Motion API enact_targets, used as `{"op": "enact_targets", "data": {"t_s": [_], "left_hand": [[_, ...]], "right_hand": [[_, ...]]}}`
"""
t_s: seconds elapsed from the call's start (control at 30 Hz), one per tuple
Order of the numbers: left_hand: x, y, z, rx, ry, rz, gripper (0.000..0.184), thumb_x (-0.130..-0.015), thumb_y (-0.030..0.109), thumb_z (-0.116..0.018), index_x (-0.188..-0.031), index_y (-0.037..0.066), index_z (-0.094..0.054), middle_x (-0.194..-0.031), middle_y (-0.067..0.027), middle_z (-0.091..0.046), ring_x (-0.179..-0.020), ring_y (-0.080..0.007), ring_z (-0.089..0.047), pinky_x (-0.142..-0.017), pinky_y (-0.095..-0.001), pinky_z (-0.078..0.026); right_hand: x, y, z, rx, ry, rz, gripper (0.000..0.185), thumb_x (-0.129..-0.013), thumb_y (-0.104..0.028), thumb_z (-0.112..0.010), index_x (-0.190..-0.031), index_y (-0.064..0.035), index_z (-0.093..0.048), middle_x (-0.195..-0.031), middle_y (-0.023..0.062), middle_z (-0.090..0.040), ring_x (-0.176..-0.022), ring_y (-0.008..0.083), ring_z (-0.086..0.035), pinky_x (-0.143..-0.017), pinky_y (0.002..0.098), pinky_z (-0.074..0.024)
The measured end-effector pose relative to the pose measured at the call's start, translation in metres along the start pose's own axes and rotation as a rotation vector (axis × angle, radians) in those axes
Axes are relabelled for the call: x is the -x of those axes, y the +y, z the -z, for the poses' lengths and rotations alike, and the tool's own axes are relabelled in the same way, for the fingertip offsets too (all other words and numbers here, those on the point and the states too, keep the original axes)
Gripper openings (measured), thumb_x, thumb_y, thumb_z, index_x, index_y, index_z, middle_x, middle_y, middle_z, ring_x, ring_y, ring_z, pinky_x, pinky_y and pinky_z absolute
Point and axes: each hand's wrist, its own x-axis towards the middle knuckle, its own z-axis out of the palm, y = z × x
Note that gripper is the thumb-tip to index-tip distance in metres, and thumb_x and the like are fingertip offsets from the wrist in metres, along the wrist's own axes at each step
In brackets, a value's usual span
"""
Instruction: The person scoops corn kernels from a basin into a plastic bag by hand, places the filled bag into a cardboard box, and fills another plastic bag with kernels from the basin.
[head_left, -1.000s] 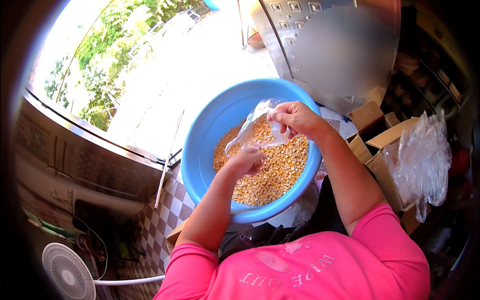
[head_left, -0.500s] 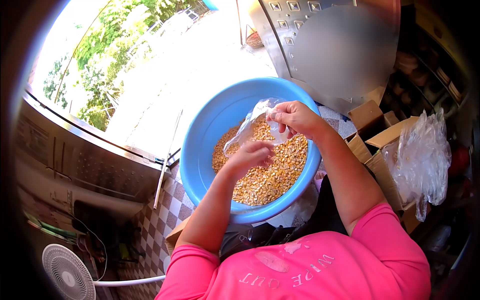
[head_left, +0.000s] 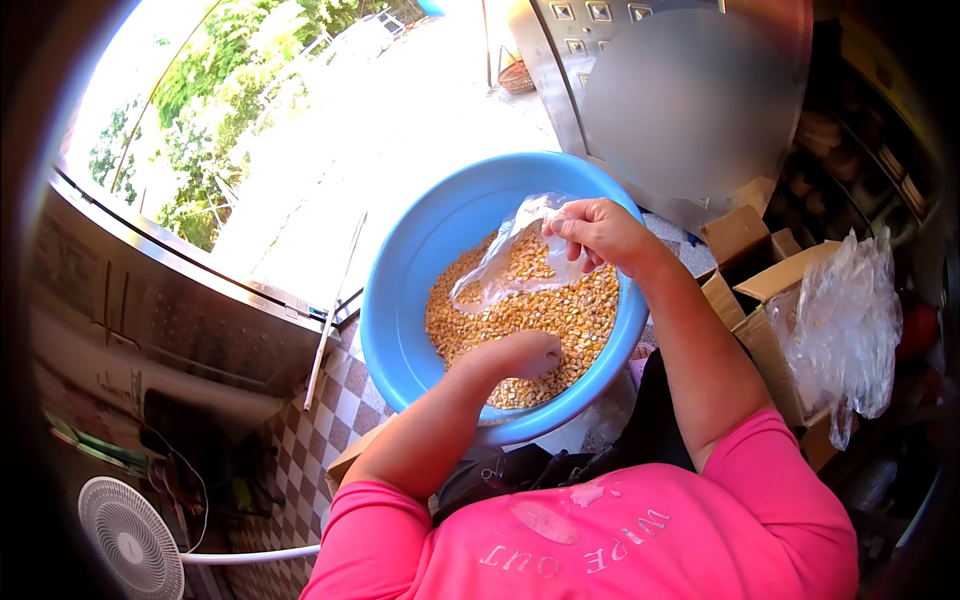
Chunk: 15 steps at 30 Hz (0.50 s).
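Observation:
A large blue plastic tub (head_left: pixel 398 270) holds a bed of dried yellow corn kernels (head_left: pixel 590 320). My right hand (head_left: pixel 605 235) is closed, pinching the rim of a clear plastic bag (head_left: pixel 490 275) above the far side of the corn. The bag hangs slack and its mouth is spread; kernels show through or behind it, and how many are inside I cannot tell. Down at the corn's surface, on the near side of the bag, is my left hand (head_left: pixel 530 354). Its fingers are curled in among the kernels, with the fingertips hidden.
Right of the tub stands an open cardboard box (head_left: pixel 780 275) with a bundle of clear plastic bags (head_left: pixel 850 320) over its edge. A white fan (head_left: pixel 130 545) is at lower left. A metal door panel (head_left: pixel 565 85) and a thin white pole (head_left: pixel 322 360) flank the bright doorway.
My left hand has moved down from beside the bag into the corn, toward the near side of the tub. The right hand keeps hold of the bag, almost unmoved.

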Motion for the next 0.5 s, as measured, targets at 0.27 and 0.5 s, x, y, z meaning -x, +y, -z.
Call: {"op": "enact_targets", "data": {"t_s": [0.27, 0.5], "left_hand": [[0.019, -0.02, 0.035, 1.252, 0.347, 0.077, 0.024, -0.089, 0.015, -0.052, -0.109, 0.003, -0.056, -0.086, -0.0048, -0.06, -0.079, -0.0159, -0.061, -0.067, -0.0282, -0.048], [0.019, -0.001, 0.034, 1.277, 0.669, -0.194, 0.05, -0.089, 0.014, -0.054, -0.133, 0.001, -0.035, -0.13, -0.0122, -0.042, -0.114, -0.0205, -0.051, -0.09, -0.0298, -0.044]], "right_hand": [[0.001, -0.001, 0.0, -0.015, 0.012, 0.017, 0.021, -0.089, -0.022, -0.055, -0.093, -0.0039, -0.064, -0.06, 0.0004, -0.053, -0.051, 0.0049, -0.05, -0.043, 0.0191, -0.0428], [0.0, -0.001, -0.002, 0.0, 0.002, 0.016, 0.021, -0.089, -0.023, -0.055, -0.093, -0.0044, -0.064, -0.061, 0.0006, -0.053, -0.051, 0.0056, -0.05, -0.043, 0.0194, -0.0428]]}}
